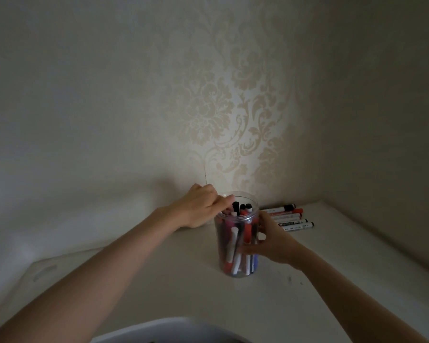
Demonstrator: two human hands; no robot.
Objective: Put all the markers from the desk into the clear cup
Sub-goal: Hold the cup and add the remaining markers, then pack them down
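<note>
On the pale white desk point(174, 290) stands a tall clear plastic cup point(237, 241), upright and crowded with red, black, white and blue markers. The right hand point(273, 240) grips the cup's side, fingers curled round its wall, while the left hand point(203, 206) reaches over the rim with fingers bent down among the marker tops; I cannot tell whether it pinches one. A small row of loose red- and black-capped markers point(289, 217) lies just behind the cup near the patterned wall point(233, 95).

Two bare forearms are seen either side of the clear cup point(237, 233); no sleeves, rings or watches are worn.
</note>
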